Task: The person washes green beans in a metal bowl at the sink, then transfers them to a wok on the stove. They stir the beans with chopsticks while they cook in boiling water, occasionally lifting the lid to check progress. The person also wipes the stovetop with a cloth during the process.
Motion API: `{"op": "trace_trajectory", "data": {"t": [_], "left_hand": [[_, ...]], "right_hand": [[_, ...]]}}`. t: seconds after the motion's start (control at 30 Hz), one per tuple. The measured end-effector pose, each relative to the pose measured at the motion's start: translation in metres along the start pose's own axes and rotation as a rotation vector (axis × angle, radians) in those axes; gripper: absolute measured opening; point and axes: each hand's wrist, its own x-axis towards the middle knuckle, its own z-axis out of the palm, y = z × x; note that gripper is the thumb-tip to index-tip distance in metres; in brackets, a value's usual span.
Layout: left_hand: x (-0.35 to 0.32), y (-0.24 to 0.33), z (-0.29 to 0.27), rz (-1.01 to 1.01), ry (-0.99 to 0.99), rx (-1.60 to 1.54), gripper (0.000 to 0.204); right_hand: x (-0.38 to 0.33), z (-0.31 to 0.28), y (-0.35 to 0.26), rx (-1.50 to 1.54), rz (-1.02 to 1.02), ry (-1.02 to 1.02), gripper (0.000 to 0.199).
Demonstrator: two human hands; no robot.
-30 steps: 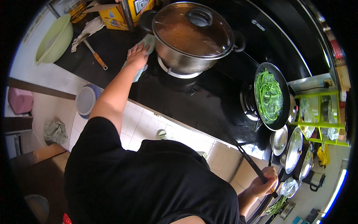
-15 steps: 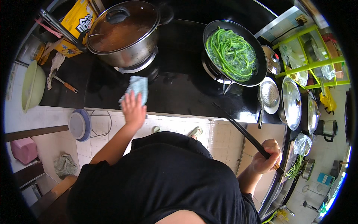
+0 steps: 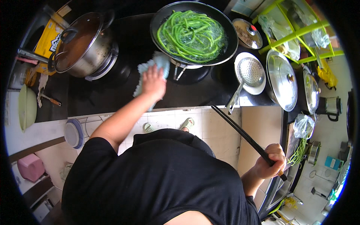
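My left hand (image 3: pixel 153 84) presses a light blue cloth (image 3: pixel 162 60) onto the black countertop (image 3: pixel 123 95), its fingers spread over it. The cloth lies between the two burners, just left of a black frying pan (image 3: pixel 231 35). Long green beans (image 3: pixel 187 37) sit coiled in bubbling liquid in that pan. At the right, my right hand (image 3: pixel 270 162) is closed round a pair of long black chopsticks (image 3: pixel 242 132) near their thick end. Their tips point up and left, by the counter's front edge, apart from the pan.
A lidded steel pot (image 3: pixel 90 54) stands on the left burner. Right of the pan are a skimmer (image 3: pixel 250 73) on a white dish, a large domed lid (image 3: pixel 283 80) and a green rack (image 3: pixel 296 33). A pale green basin (image 3: pixel 28 108) stands at the far left.
My left hand has slid the cloth rightward along the counter, towards the frying pan. The view has shifted right. My right hand keeps its hold on the chopsticks, almost unmoved.
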Motion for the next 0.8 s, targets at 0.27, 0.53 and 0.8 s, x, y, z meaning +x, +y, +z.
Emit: {"op": "trace_trajectory", "data": {"t": [0.27, 0.53, 0.8], "left_hand": [[-0.026, 0.153, 0.008, 0.586, -0.016, -0.161, 0.049], [-0.018, 0.072, 0.0, 0.115, 0.034, -0.049, 0.049], [-0.051, 0.063, 0.005, 0.095, 0.03, 0.005, 0.05]], "right_hand": [[0.002, -0.064, 0.03, 0.092, 0.038, 0.003, 0.033], [0.011, -0.101, 0.056, 0.373, 0.143, 0.082, 0.039], [0.019, -0.139, 0.072, 0.417, 0.146, 0.11, 0.039]]}}
